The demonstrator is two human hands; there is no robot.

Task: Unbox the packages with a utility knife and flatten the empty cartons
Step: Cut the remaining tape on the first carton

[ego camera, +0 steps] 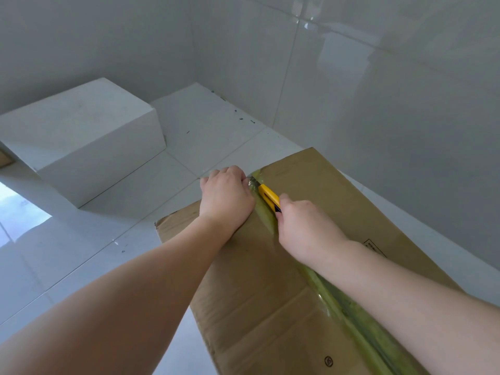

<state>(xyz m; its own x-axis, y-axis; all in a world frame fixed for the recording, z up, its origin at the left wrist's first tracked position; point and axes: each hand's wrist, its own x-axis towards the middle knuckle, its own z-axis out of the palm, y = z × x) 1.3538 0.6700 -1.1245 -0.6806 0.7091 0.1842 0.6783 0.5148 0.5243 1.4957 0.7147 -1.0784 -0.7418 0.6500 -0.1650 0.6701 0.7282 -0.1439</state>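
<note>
Cardboard carton (319, 239) lying on the white tiled floor (94, 253), taped seam uppermost. My right hand (305, 228) grips the yellow utility knife (268, 197) on the tape strip (349, 315); my left hand (226, 196) curls over the carton's far edge beside the blade.

Matt brown cardboard carton (297, 266) at lower right, its seam sealed with glossy, wrinkled yellowish tape (338, 301). Smooth yellow plastic utility knife (268, 197). Glossy white floor tiles (67, 266); matt white block (81, 136) upper left.
</note>
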